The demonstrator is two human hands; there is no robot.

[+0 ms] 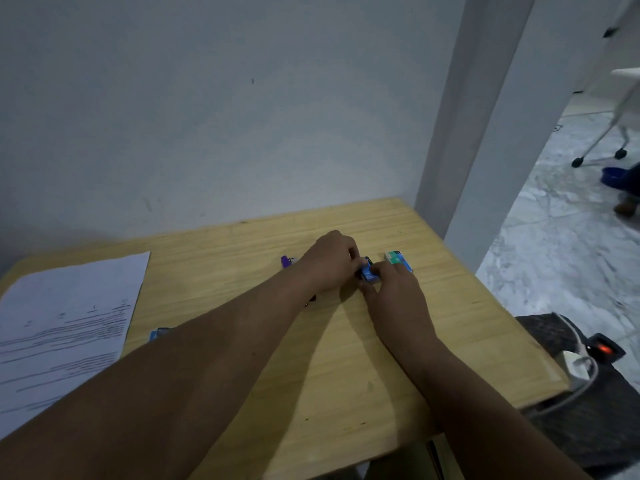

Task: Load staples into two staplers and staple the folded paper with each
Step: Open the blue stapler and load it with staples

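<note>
We reach both forearms across the desk (346, 358), and our left hand (330, 259) and right hand (391, 289) meet at the far middle, fingers curled and pinching one small blue staple box (370, 274) between them. A second, green staple box (398, 260) lies just beside the right hand, near the desk's right edge. We count one purple stapler (286, 261) peeking behind the left wrist, one blue item (159, 333) half hidden under the left forearm, and one printed paper (69, 323) at the left edge.
</note>
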